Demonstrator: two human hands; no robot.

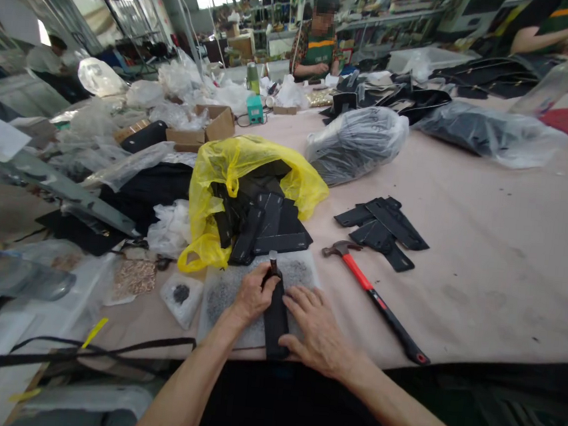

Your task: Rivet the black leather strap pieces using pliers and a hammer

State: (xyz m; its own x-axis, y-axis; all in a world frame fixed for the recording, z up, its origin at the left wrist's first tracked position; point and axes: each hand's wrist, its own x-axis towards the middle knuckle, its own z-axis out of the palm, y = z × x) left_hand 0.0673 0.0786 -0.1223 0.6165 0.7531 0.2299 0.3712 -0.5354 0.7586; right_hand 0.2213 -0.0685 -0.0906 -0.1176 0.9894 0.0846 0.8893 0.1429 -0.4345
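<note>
My left hand (252, 296) is closed round a short metal punch (273, 259), which stands up near the far end of a black strip (277, 323). The strip lies lengthwise towards me on a worn white board (224, 308). Flat beside the strip, my right hand (320, 330) has its fingers stretched out, with fingertips and thumb touching the strip's right edge. To the right rests a claw hammer (378, 302) with a red and black handle. The punch's lower tip is hidden by my left fingers.
Beyond the board, a yellow plastic bag (260, 150) holds several black pieces. More black pieces (383, 226) lie behind the hammer. A white block with a dark patch (181, 297) and a bag of small metal parts (134, 276) are on the left. A person (318, 42) works across the table.
</note>
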